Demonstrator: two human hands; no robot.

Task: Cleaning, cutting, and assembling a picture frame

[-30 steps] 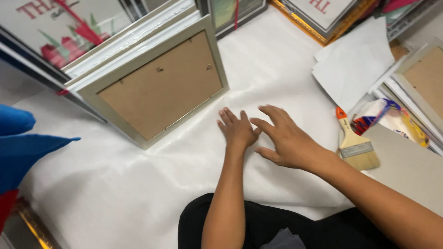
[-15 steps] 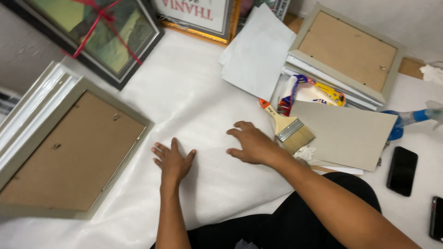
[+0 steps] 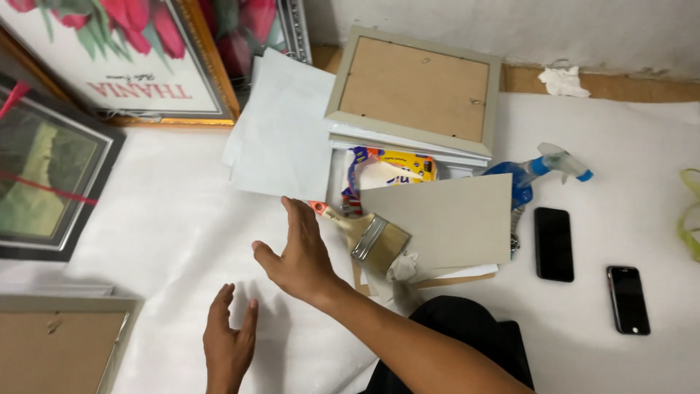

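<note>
I am working over the white sheet (image 3: 168, 219) covering the floor, keeping both palms flat to smooth it; my right hand (image 3: 297, 252), fingers spread and holding nothing, is hovering just beside the paintbrush (image 3: 368, 233), my left hand (image 3: 227, 343) likewise open and empty.

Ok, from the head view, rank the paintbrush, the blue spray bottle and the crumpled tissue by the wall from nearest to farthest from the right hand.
From the right hand:
1. Paintbrush, just to its right, on the floor sheet.
2. Blue spray bottle, farther right, behind the grey card.
3. Crumpled tissue, farthest, up by the wall.
</note>
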